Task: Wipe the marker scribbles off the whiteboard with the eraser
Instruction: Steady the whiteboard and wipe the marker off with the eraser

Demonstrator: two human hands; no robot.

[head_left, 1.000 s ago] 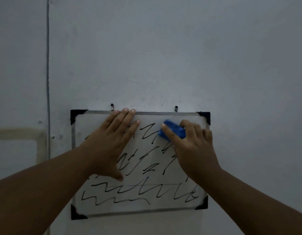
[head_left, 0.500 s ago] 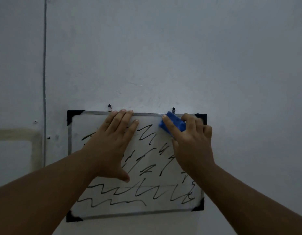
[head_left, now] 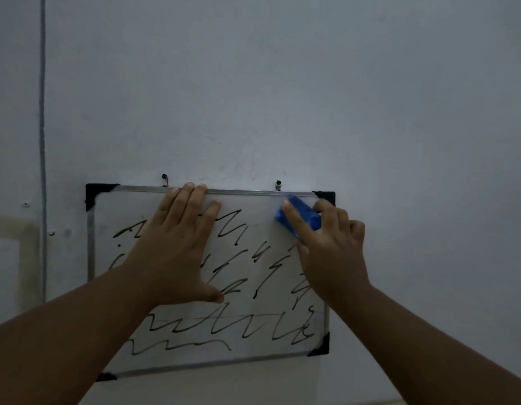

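A small whiteboard [head_left: 253, 350] with a metal frame and black corner caps hangs on the wall, covered in black marker scribbles [head_left: 224, 323]. My left hand [head_left: 177, 249] lies flat on the board's upper left, fingers spread, fingertips reaching the top frame. My right hand [head_left: 329, 252] grips a blue eraser [head_left: 300, 214] and presses it against the board's top right corner. The strip around the eraser looks free of ink. Scribbles run across the middle and bottom rows; some are hidden under both hands.
The board hangs from two small hooks [head_left: 278, 185] on a plain pale wall [head_left: 282, 83]. A thin vertical cable [head_left: 43, 141] runs down the wall at the left, beside a yellowish stained patch [head_left: 16, 229].
My right hand has carried the eraser up and to the right, from the upper middle of the board into the top right corner. My left hand has stayed flat in place.
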